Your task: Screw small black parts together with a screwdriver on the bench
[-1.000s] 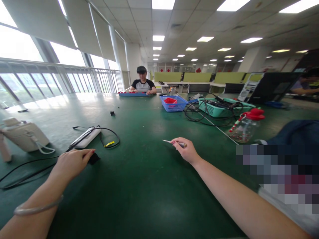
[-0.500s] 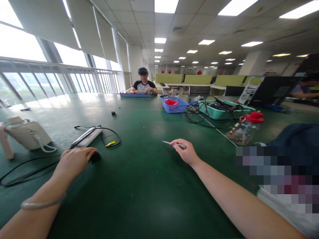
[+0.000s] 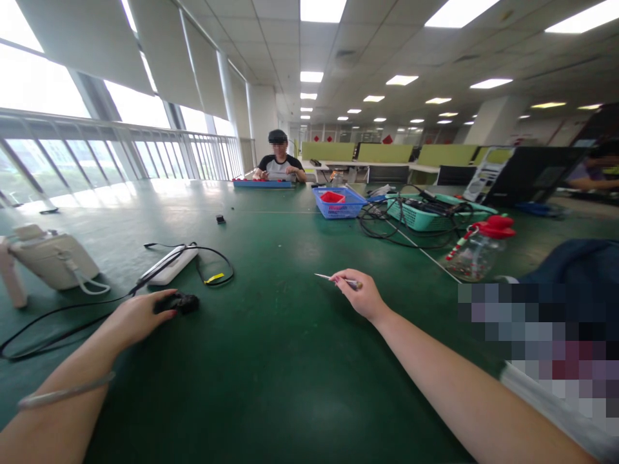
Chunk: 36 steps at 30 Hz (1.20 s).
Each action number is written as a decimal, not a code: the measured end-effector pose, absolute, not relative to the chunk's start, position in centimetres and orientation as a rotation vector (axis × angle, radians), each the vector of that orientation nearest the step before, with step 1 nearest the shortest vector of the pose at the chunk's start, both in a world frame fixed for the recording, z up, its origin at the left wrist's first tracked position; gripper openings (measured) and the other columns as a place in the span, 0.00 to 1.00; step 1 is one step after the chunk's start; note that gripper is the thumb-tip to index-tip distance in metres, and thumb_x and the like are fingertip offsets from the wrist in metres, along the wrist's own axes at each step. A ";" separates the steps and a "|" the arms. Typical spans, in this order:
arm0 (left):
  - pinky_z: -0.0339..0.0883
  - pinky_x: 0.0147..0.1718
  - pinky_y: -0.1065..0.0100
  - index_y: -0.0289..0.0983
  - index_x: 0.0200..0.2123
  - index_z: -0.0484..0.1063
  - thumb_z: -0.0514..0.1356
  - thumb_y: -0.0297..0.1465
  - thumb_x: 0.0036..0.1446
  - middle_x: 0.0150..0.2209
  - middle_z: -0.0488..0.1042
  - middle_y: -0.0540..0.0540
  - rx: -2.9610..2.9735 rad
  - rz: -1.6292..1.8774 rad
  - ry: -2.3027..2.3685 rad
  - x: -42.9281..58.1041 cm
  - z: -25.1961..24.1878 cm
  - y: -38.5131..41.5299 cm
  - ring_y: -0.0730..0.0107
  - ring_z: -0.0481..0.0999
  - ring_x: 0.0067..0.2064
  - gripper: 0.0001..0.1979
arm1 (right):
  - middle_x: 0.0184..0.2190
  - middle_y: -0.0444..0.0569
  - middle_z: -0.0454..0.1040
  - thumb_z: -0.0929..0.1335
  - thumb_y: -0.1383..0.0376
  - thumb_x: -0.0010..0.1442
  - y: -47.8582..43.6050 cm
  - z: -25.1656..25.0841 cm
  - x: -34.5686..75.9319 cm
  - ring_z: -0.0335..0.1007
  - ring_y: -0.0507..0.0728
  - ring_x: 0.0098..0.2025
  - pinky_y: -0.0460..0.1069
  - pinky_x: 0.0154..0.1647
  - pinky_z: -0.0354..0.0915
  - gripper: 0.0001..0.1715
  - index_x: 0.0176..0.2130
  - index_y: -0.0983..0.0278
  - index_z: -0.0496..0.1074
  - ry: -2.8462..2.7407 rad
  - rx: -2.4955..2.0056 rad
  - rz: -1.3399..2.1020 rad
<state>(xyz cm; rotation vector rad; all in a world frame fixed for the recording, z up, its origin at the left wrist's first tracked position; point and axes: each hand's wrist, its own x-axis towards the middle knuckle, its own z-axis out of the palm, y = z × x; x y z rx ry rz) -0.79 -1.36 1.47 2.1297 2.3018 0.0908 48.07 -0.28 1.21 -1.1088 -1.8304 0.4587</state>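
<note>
My left hand (image 3: 133, 320) is low on the left with its thumb and index finger on either side of a small black object (image 3: 187, 303). That object is on or just above the green table, and its exact kind is not clear. My right hand (image 3: 360, 293) is closed around a slim screwdriver (image 3: 356, 284), whose thin metal tip points left, a little above the table. Just beyond my left hand lie a white power bank-like block (image 3: 171, 265) and a black cable (image 3: 223, 256) with a yellow tag.
A beige pouch (image 3: 60, 261) stands at the left. Farther off are a blue basket (image 3: 341, 209), a green basket (image 3: 416, 218) with tangled cables, and a red-lidded jar (image 3: 476, 254). Another person (image 3: 279, 164) sits across the green table (image 3: 271, 386) at a blue tray (image 3: 264, 184).
My left hand has drawn slightly back to the left, its thumb and index finger spreading so that more of the black object shows. My right hand and the screwdriver stay put.
</note>
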 end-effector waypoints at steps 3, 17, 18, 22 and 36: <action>0.66 0.45 0.57 0.37 0.60 0.63 0.52 0.40 0.57 0.48 0.76 0.35 2.138 0.105 2.306 -0.3 1.0 -1.1 0.48 0.75 0.48 0.28 | 0.33 0.49 0.77 0.65 0.59 0.61 -0.3 1.3 48.0 0.73 0.58 0.37 0.51 0.37 0.67 0.12 0.35 0.61 0.77 -1.835 -1.114 0.458; 0.56 0.59 0.56 0.37 0.65 0.52 0.53 0.39 0.54 0.58 0.69 0.44 2.298 0.405 1.860 0.8 2.5 -2.4 0.54 0.67 0.58 0.35 | 0.33 0.49 0.77 0.65 0.60 0.61 -0.6 1.5 47.9 0.73 0.58 0.37 0.51 0.36 0.67 0.12 0.35 0.60 0.78 -1.836 -1.094 0.449; 0.57 0.58 0.56 0.37 0.64 0.55 0.53 0.39 0.54 0.58 0.69 0.43 2.311 0.378 1.883 1.0 2.5 -2.4 0.53 0.68 0.57 0.34 | 0.33 0.49 0.77 0.65 0.60 0.61 -0.6 1.5 47.9 0.73 0.58 0.37 0.51 0.36 0.67 0.12 0.35 0.60 0.78 -1.836 -1.094 0.446; 0.60 0.55 0.56 0.36 0.61 0.62 0.52 0.38 0.54 0.55 0.72 0.41 2.353 0.299 1.919 1.7 2.4 -2.1 0.53 0.71 0.54 0.31 | 0.33 0.49 0.77 0.65 0.60 0.61 -0.6 1.5 47.9 0.72 0.58 0.36 0.51 0.36 0.66 0.12 0.35 0.60 0.78 -1.840 -1.097 0.445; 0.65 0.52 0.57 0.44 0.54 0.70 0.57 0.40 0.54 0.49 0.75 0.44 2.451 0.439 1.716 9.1 3.5 -2.0 0.53 0.73 0.51 0.24 | 0.35 0.48 0.76 0.65 0.62 0.62 -0.8 1.6 47.7 0.71 0.56 0.37 0.51 0.40 0.65 0.10 0.38 0.59 0.76 -1.938 -1.057 0.362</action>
